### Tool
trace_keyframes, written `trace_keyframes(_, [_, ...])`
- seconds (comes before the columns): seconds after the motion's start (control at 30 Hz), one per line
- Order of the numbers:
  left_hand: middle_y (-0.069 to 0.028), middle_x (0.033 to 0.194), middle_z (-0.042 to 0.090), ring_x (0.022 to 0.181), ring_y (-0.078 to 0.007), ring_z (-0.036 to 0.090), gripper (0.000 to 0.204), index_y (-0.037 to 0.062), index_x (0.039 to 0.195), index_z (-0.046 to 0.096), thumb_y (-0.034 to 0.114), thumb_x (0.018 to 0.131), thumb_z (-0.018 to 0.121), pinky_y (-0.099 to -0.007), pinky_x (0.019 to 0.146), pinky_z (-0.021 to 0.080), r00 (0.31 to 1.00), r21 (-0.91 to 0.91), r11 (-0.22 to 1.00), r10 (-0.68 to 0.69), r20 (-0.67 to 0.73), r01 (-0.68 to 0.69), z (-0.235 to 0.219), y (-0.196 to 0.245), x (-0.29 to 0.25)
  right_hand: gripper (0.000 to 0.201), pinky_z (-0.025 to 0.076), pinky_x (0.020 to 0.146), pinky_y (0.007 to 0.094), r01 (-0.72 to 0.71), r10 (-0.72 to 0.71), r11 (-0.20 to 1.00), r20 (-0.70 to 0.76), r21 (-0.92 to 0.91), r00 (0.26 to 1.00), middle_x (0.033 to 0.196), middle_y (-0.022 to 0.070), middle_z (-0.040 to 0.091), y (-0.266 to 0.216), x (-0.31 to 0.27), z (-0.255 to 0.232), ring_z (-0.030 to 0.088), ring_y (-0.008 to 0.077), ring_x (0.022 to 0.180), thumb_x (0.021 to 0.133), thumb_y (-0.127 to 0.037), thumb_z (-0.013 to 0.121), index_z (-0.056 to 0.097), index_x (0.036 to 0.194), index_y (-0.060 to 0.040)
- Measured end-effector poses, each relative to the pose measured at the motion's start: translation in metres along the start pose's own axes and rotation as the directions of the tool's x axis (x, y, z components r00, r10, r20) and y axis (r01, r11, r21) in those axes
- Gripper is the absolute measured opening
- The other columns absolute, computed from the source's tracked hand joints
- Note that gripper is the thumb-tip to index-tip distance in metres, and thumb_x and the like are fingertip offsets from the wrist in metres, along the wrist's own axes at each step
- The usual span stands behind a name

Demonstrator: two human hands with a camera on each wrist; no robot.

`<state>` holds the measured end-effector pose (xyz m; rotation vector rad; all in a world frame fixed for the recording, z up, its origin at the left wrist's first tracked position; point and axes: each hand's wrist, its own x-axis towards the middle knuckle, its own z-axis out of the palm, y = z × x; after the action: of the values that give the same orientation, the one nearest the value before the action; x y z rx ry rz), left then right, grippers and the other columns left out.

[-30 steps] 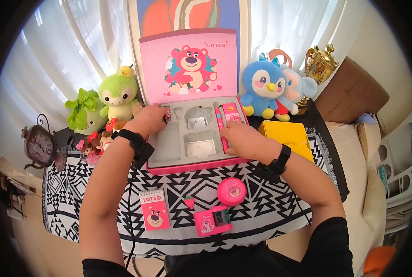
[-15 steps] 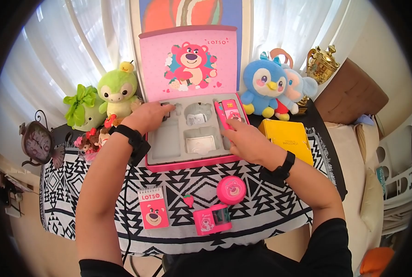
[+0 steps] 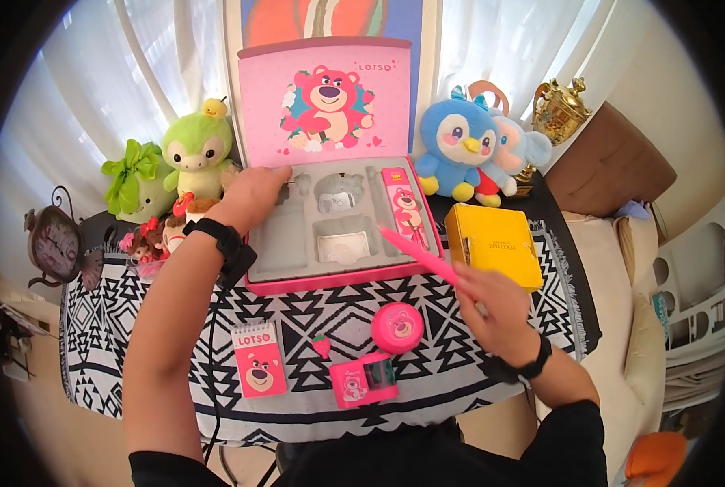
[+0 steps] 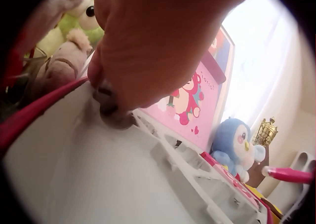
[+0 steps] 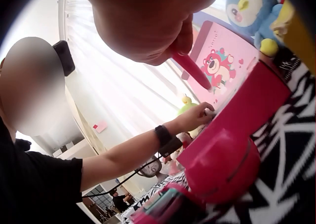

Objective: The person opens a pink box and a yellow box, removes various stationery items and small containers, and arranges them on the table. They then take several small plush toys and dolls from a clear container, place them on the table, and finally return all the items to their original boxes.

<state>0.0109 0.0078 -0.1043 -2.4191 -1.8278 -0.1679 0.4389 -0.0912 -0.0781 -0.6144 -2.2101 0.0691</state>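
My right hand (image 3: 496,312) pinches one end of a slim pink pen (image 3: 418,255), which slants up and left over the open gift box's front right corner. In the left wrist view the pen (image 4: 291,174) shows a pale tip. My left hand (image 3: 255,196) is at the upper left of the gift box (image 3: 330,284), its fingertips down at a small slot in the grey tray (image 3: 277,252). In the left wrist view they meet a dark spot there; I cannot tell whether they grip anything. A slim pink bear-print box (image 3: 405,207) lies in the tray's right side.
In front lie a spiral notepad (image 3: 259,365), a strawberry piece (image 3: 321,346), a round pink case (image 3: 397,327) and a pink sharpener-like item (image 3: 362,381). A yellow box (image 3: 496,247) stands right. Plush toys (image 3: 460,150), a trophy (image 3: 559,114) and a fish-shaped clock (image 3: 58,243) stand around.
My right hand has lifted the pink pen out of the tray beside the slim box and drawn it right and toward me. The left hand stays at the tray's upper left.
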Motion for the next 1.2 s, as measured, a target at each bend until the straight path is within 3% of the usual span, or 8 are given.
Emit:
trace_keyframes(0.23, [-0.0203,0.084,0.067,0.081,-0.0399,0.067,0.033,0.0027,0.12,0.055,0.003,0.087,0.058,-0.0508,0.068,0.052,0.983,-0.037,0.999,-0.027,-0.18,0.021,-0.047,0.072,-0.054,0.028,0.057,0.062,0.0347,-0.067,0.079,0.995,0.151,-0.08,0.985,0.109,0.0185,0.073,-0.027,-0.101,-0.034,0.071,0.0269,0.075,0.071,0.006,0.075,0.071,0.099,0.0025])
trace_keyframes(0.37, [-0.0203,0.098,0.067,0.084,-0.038,0.068,0.034,-0.0018,0.118,0.056,0.002,0.085,0.061,-0.047,0.072,0.056,0.987,-0.114,0.99,0.07,-0.147,-0.087,-0.048,0.121,-0.133,0.028,0.057,0.066,0.035,-0.063,0.095,0.992,0.324,-0.106,0.941,0.11,0.0159,0.07,-0.027,-0.119,-0.025,0.069,0.0264,0.078,0.072,-0.001,0.078,0.072,0.099,0.0012])
trace_keyframes(0.43, [-0.022,0.112,0.068,0.098,-0.0381,0.07,0.035,-0.004,0.116,0.057,0.001,0.082,0.063,-0.0427,0.082,0.059,0.94,0.014,0.984,0.172,-0.296,-0.175,-0.029,0.134,-0.164,0.028,0.057,0.07,0.0359,-0.056,0.095,0.993,0.395,-0.108,0.914,0.11,0.0147,0.069,-0.027,-0.113,-0.02,0.068,0.0267,0.081,0.072,-0.004,0.078,0.072,0.099,0.0002])
trace_keyframes(0.5, [-0.0239,0.12,0.067,0.109,-0.0382,0.068,0.035,-0.0055,0.114,0.058,0.0,0.08,0.065,-0.0411,0.091,0.058,0.973,-0.151,0.982,0.075,-0.218,-0.11,-0.024,0.15,-0.191,0.029,0.056,0.075,0.0386,-0.011,0.046,0.996,0.395,-0.089,0.918,0.107,0.0127,0.068,-0.028,-0.095,-0.02,0.067,0.0284,0.087,0.071,-0.007,0.079,0.072,0.099,-0.001])
trace_keyframes(0.7, [-0.0273,0.125,0.063,0.116,-0.0406,0.064,0.037,-0.0054,0.12,0.059,0.005,0.085,0.062,-0.043,0.096,0.055,0.991,-0.165,0.986,0.011,-0.131,-0.033,0.008,0.175,-0.23,0.025,0.054,0.08,0.0395,0.093,-0.132,0.988,0.361,0.122,0.923,0.101,0.0094,0.066,-0.052,-0.015,0.021,0.064,0.0287,0.094,0.072,-0.007,0.078,0.072,0.097,-0.0031])
trace_keyframes(0.9, [-0.0254,0.135,0.057,0.121,-0.0394,0.06,0.057,0.0023,0.133,0.059,0.013,0.079,0.074,-0.0458,0.098,0.051,0.988,-0.307,0.948,-0.122,-0.096,0.088,0.003,0.173,-0.239,0.026,0.053,0.086,0.0399,0.078,-0.225,0.965,0.635,0.251,0.739,0.1,0.0103,0.065,-0.069,0.047,0.098,0.062,0.0304,0.101,0.079,-0.012,0.076,0.071,0.103,-0.0021])
trace_keyframes(1.1, [-0.0183,0.136,0.061,0.126,-0.0359,0.057,0.057,0.0009,0.129,0.062,0.021,0.078,0.077,-0.0486,0.1,0.046,0.984,-0.067,0.982,-0.176,-0.03,0.174,0.006,0.152,-0.255,0.045,0.053,0.089,0.0441,0.032,-0.211,0.974,0.849,0.224,0.484,0.107,0.0177,0.062,-0.084,0.074,0.138,0.063,0.0361,0.104,0.08,-0.028,0.081,0.067,0.112,0.0013])
trace_keyframes(1.2, [-0.0168,0.133,0.063,0.125,-0.0341,0.058,0.052,0.0,0.124,0.064,0.021,0.079,0.077,-0.0485,0.099,0.046,0.981,-0.082,0.977,-0.195,0.001,0.195,-0.003,0.143,-0.259,0.05,0.053,0.087,0.0457,0.053,-0.248,0.966,0.845,0.254,0.473,0.107,0.0221,0.061,-0.088,0.074,0.15,0.063,0.039,0.103,0.08,-0.032,0.083,0.064,0.111,0.0026])
